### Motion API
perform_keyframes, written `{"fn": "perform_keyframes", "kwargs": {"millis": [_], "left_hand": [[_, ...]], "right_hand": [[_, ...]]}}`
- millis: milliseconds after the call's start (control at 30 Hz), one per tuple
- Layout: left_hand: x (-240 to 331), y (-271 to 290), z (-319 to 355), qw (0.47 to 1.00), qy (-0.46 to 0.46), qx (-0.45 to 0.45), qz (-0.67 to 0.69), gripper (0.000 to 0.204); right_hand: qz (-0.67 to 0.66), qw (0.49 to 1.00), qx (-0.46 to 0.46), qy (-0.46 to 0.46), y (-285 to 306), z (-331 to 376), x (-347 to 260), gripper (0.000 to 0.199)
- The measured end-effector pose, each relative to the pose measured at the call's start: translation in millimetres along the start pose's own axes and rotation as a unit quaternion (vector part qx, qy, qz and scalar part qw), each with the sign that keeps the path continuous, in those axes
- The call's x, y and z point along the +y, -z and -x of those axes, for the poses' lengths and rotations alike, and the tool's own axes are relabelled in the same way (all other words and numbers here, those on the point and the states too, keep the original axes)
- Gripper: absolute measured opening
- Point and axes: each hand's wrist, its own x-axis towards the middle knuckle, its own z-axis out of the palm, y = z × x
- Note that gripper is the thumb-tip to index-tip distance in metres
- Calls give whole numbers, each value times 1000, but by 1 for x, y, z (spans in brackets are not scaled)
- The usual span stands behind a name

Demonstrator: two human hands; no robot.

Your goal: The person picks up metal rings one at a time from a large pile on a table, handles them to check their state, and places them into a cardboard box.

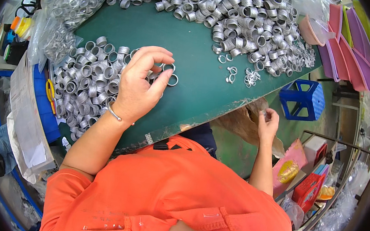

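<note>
My left hand, with a metal bangle on its wrist, is over the green tabletop. Its thumb and index finger close on a grey metal ring. Against that ring, just below, is a second grey ring. A pile of similar rings spreads beside and partly behind this hand. Beyond the table's near edge, my right hand has its fingertips pinched together, above a brown sack. Something small and pale shows at those fingertips, too small to name.
A larger heap of rings covers the table's far side, with small loose clasps at its edge. Stacked plastic trays stand far right. A blue stool is beyond the edge. Scissors lie far left.
</note>
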Motion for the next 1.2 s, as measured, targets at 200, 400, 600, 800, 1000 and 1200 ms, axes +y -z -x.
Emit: {"fn": "perform_keyframes", "kwargs": {"millis": [200,400,600,800,1000,1200], "left_hand": [[6,-11,-4,1000,-9,-21,-11,20],[6,-10,2,999,-10,-37,-29,18],[0,-3,14,999,17,-24,-21,17],[3,-11,12,999,8,-41,-10,16],[1,-16,13,994,69,-44,70,17],[10,-26,4,885,298,-68,352,41]], "right_hand": [[-63,965,109,229,-14,-38,-95,10],[62,915,97,388,-56,-85,-191,15],[127,914,52,381,-62,-94,-203,10],[97,921,10,378,-58,-95,-197,11],[-251,920,-167,250,-54,-75,-190,11],[-529,765,-301,212,-50,-18,-204,14]]}}
